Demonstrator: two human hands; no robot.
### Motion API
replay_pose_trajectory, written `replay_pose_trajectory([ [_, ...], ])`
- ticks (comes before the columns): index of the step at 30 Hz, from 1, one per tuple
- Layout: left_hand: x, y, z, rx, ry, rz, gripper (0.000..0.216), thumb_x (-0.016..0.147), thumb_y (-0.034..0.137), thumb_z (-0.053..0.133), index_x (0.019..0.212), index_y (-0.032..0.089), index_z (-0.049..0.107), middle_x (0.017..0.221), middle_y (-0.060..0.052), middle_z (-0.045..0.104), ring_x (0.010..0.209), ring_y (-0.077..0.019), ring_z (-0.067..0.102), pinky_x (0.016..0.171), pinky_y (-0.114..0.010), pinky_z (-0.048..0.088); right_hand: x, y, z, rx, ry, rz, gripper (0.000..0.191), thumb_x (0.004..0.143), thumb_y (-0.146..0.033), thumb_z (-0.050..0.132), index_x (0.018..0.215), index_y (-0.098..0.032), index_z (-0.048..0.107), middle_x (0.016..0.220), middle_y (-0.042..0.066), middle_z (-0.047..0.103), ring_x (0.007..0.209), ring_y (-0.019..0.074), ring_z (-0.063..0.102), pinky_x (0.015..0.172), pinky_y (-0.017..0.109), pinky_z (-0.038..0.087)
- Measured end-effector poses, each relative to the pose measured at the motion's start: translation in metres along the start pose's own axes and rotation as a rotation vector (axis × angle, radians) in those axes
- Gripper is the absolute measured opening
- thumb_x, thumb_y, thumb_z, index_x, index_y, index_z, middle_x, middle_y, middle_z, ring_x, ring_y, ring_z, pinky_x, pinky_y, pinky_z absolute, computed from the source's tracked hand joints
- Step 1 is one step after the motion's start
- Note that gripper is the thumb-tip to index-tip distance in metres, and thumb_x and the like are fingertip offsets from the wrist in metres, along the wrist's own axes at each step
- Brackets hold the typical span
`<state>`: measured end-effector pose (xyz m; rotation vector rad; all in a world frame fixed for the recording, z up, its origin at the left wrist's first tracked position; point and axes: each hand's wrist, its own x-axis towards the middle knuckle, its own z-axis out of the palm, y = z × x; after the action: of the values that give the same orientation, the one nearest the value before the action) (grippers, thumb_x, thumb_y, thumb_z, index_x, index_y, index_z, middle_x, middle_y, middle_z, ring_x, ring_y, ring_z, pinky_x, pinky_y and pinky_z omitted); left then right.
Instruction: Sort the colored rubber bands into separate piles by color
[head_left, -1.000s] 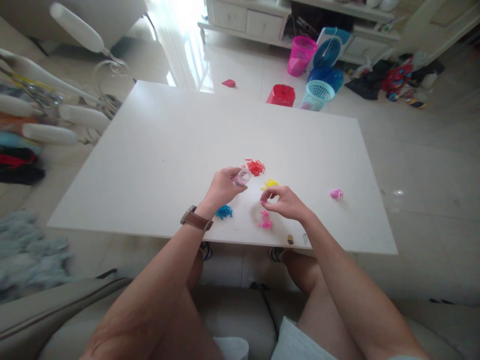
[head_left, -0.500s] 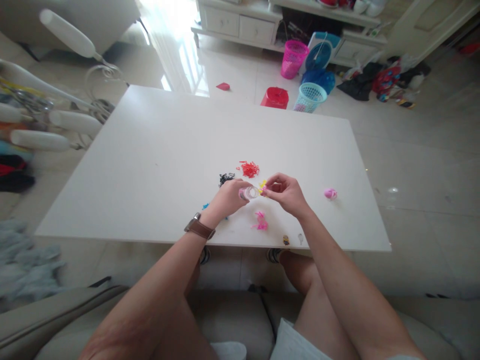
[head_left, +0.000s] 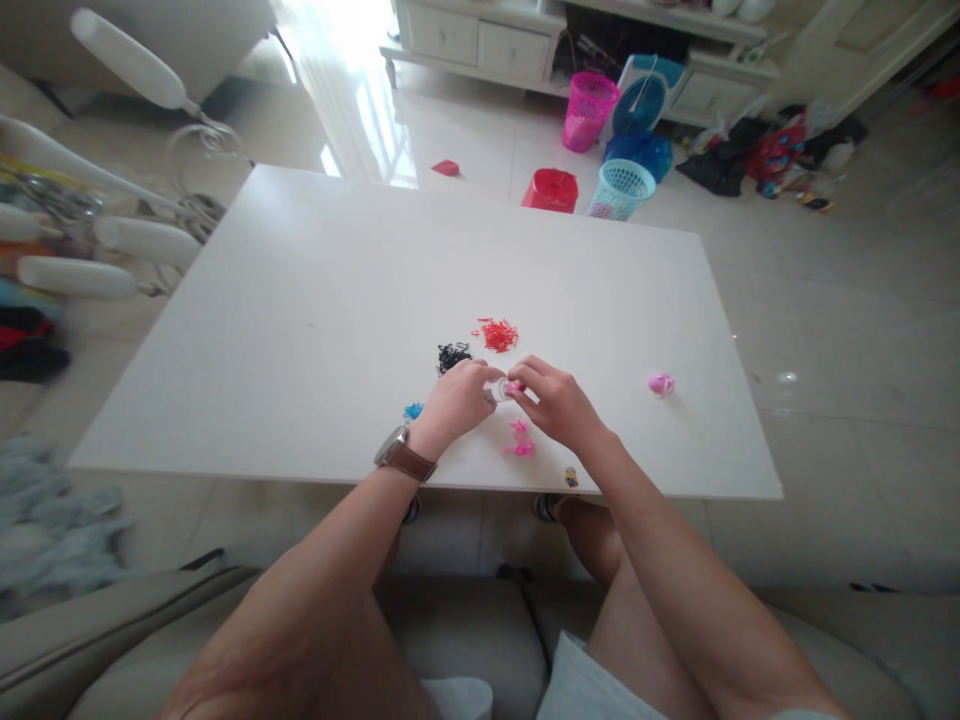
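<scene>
Above the near half of the smooth white table (head_left: 315,300), the left hand (head_left: 450,400) is curled round a small clear bottle (head_left: 496,389), glassy and round-bodied. It lies almost level, its long axis running left to right, with the open end turned toward the right hand (head_left: 556,405). That hand's fingertips are pinched narrow on a pink bit (head_left: 514,386) right at the bottle's mouth. Just nearer than the bottle lies a tangle of thin pink loops (head_left: 520,441). Beyond it sit red loops (head_left: 499,335) and black loops (head_left: 452,355), to its left blue loops (head_left: 413,410). Well to its right rests a rounded pink cap (head_left: 661,383).
</scene>
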<state>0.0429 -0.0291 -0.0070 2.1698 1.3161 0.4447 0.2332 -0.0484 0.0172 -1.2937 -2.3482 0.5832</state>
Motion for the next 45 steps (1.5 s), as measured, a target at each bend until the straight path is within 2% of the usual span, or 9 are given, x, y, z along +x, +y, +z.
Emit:
replay_pose_trajectory([
  [15,0.004,0.004,-0.007,-0.191,0.02,0.032,0.018,0.074,0.013,0.063,0.084,0.02,0.075,0.08,-0.004,0.066,0.075,-0.019,0.06,0.069,-0.03,0.043,-0.001,0.007,0.0,0.21,0.214,-0.02,0.013,0.097,-0.028,0.062,0.089,-0.023,0.071,0.087,0.006,0.073,0.087,0.0219,0.064,0.083,0.035,0.051],
  [20,0.004,0.004,-0.008,-0.201,0.022,0.034,0.016,0.073,0.013,0.064,0.083,0.02,0.075,0.081,-0.004,0.067,0.074,-0.0186,0.06,0.069,-0.03,0.043,-0.001,0.005,0.002,0.269,0.283,-0.079,0.014,0.098,-0.029,0.064,0.091,-0.024,0.074,0.094,0.006,0.074,0.088,0.0192,0.067,0.082,0.034,0.054],
  [24,0.004,0.0,-0.005,-0.237,0.038,0.028,0.018,0.073,0.015,0.067,0.087,0.019,0.077,0.084,-0.004,0.069,0.076,-0.0188,0.062,0.071,-0.03,0.047,0.0,0.001,0.001,0.242,0.382,-0.121,0.012,0.097,-0.031,0.065,0.098,-0.025,0.075,0.095,0.006,0.07,0.087,0.0181,0.067,0.077,0.032,0.055],
  [28,0.006,-0.002,-0.002,-0.398,0.116,-0.033,0.031,0.068,0.016,0.075,0.099,0.02,0.078,0.096,-0.004,0.075,0.088,-0.0212,0.067,0.082,-0.033,0.053,0.0,0.003,-0.007,0.192,0.507,-0.011,0.012,0.097,-0.027,0.062,0.095,-0.023,0.073,0.09,0.005,0.068,0.08,0.0165,0.064,0.075,0.031,0.053],
  [31,0.009,0.0,-0.003,-0.642,0.182,-0.114,0.028,0.07,0.023,0.077,0.097,0.016,0.075,0.095,-0.005,0.076,0.092,-0.0224,0.069,0.085,-0.035,0.056,-0.002,0.016,-0.006,0.161,0.321,0.157,0.011,0.094,-0.018,0.06,0.089,-0.019,0.07,0.084,0.003,0.068,0.076,0.0151,0.063,0.074,0.029,0.05],
  [34,0.01,0.002,-0.005,-0.702,0.267,-0.155,0.028,0.07,0.024,0.078,0.096,0.016,0.075,0.095,-0.005,0.076,0.094,-0.0219,0.069,0.088,-0.036,0.057,-0.01,0.029,0.006,0.079,-0.135,0.319,0.003,0.089,-0.019,0.068,0.091,-0.017,0.07,0.083,0.003,0.069,0.074,0.0148,0.062,0.071,0.026,0.046],
  [37,0.01,0.001,-0.004,-0.68,0.289,-0.148,0.031,0.068,0.022,0.079,0.098,0.016,0.075,0.099,-0.006,0.076,0.095,-0.0216,0.069,0.09,-0.037,0.057,-0.017,0.031,0.026,-0.036,-0.46,0.405,0.025,0.081,-0.029,0.081,0.099,-0.017,0.069,0.088,0.006,0.071,0.077,0.0172,0.064,0.069,0.025,0.044],
  [41,0.01,-0.002,-0.002,-0.638,0.298,-0.142,0.034,0.068,0.017,0.079,0.102,0.016,0.076,0.105,-0.007,0.076,0.101,-0.0226,0.069,0.093,-0.04,0.056,-0.018,0.021,0.046,-0.243,-0.539,0.38,0.016,0.086,-0.023,0.071,0.101,-0.018,0.069,0.099,0.011,0.072,0.088,0.0215,0.067,0.069,0.026,0.04],
  [45,0.01,-0.004,-0.002,-0.606,0.308,-0.117,0.037,0.067,0.013,0.078,0.104,0.017,0.077,0.108,-0.007,0.075,0.101,-0.0225,0.069,0.094,-0.04,0.056,-0.013,0.018,0.052,-0.298,-0.588,0.331,0.014,0.091,-0.015,0.059,0.096,-0.018,0.072,0.1,0.013,0.072,0.092,0.0228,0.068,0.071,0.027,0.04],
])
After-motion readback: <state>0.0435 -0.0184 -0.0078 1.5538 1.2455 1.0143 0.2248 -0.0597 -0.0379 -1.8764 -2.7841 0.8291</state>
